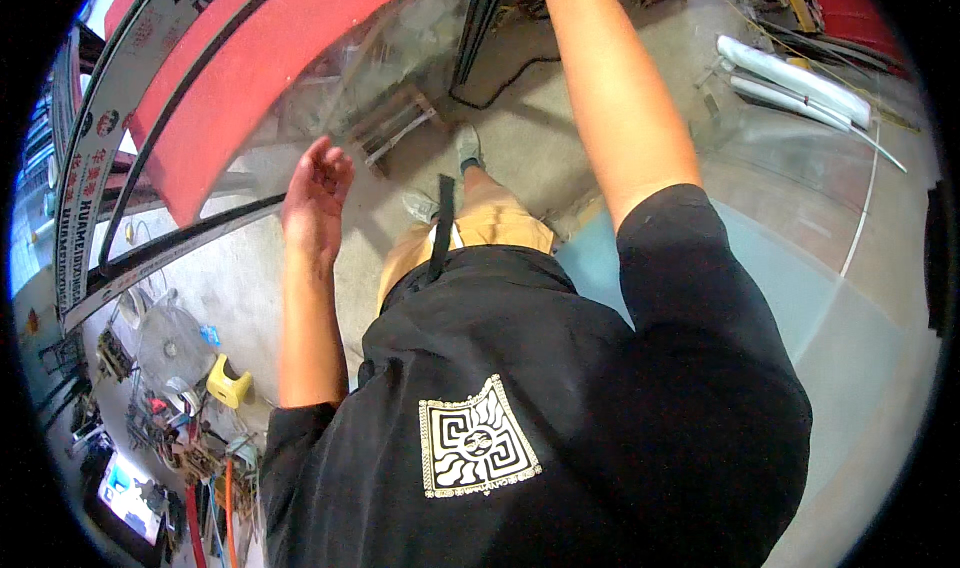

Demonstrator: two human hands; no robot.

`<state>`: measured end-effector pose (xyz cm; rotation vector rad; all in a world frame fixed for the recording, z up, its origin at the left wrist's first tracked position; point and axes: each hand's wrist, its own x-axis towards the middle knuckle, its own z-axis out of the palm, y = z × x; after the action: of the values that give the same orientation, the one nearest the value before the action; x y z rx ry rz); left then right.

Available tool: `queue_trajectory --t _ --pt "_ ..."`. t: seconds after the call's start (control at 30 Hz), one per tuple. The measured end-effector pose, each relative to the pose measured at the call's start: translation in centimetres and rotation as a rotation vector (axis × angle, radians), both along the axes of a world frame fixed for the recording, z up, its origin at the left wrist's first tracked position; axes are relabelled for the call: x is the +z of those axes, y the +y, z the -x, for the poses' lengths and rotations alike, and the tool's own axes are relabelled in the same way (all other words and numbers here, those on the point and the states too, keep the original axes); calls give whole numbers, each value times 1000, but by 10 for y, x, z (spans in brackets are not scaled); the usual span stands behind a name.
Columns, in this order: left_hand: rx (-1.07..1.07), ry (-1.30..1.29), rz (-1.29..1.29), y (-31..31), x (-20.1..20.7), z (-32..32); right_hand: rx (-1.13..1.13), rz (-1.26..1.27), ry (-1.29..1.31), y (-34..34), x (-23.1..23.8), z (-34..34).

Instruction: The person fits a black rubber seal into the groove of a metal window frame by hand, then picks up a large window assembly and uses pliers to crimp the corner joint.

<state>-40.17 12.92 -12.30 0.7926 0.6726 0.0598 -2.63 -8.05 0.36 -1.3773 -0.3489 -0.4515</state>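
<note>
My left hand [320, 193] is raised in front of me, its fingers loosely curled and nothing in them. Just left of it is the lower bar of a large dark frame [175, 250], partly covered with printed protective film. I cannot tell whether the hand touches the bar. A clear pane with a red panel [235, 78] showing behind it fills the frame's inside. My right arm [625, 98] stretches up and away, and its hand is cut off by the top edge. Close to that wrist stand several long dark strips [485, 18].
A low wooden stand [395, 128] is on the floor ahead of my feet. White wrapped rolls [795, 83] lie at the far right, above translucent sheets [850, 318]. At the lower left are a fan [168, 346], a yellow stool [228, 381] and cluttered tools.
</note>
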Motion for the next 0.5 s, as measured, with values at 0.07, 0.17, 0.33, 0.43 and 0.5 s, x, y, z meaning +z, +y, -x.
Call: queue_trajectory --t 0.07,0.17,0.33,0.43,0.5 --pt "22 113 -24 -4 -10 28 124 -105 13 -3 -7 -9" --pt "113 255 -14 -18 -20 60 135 -30 62 -7 -8 -11" --pt "190 361 -19 -48 -35 90 140 -99 4 1 -5 1" --pt "232 356 2 -66 -43 90 125 -62 11 1 -6 -3" --pt "263 369 33 -84 -47 86 169 -83 -2 2 -9 -5"
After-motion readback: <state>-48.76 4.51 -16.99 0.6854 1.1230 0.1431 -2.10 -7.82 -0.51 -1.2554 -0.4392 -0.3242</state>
